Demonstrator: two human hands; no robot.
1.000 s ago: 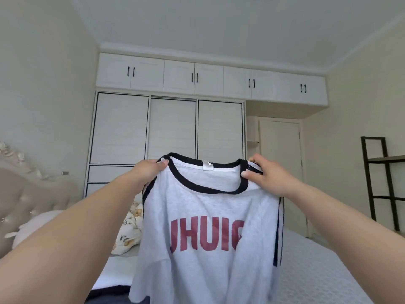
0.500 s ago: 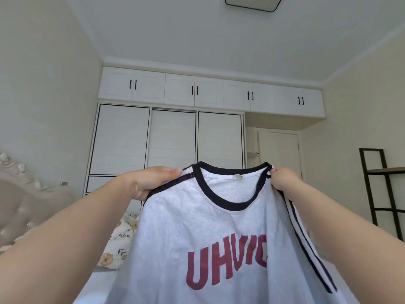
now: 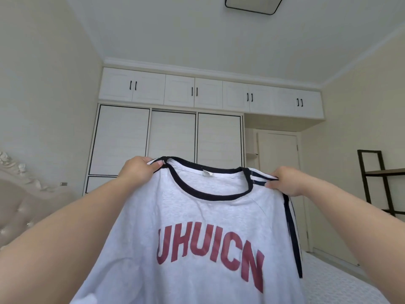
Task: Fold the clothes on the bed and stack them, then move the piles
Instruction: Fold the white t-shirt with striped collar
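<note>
1. You hold the grey T-shirt (image 3: 203,233) up in the air in front of you, front panel with its red lettering facing you, the black-trimmed collar (image 3: 210,183) uppermost and the body hanging down out of view at the bottom edge

2. Your left hand (image 3: 140,170) pinches the left shoulder just beside the collar; your right hand (image 3: 285,181) pinches the striped right shoulder, fingers curled over the seam

3. The shirt's long axis runs from your fingers straight down toward the bed (image 3: 341,284); both hands sit about level, neither clearly nearer

4. Laying it flat likely means lowering both shoulders together, away from you, onto the bed

5. Beyond stand the wardrobe (image 3: 171,137), a padded headboard (image 3: 24,205) at left and a dark shelf (image 3: 381,181) at right, all well apart; nothing visible blocks the way down
</note>
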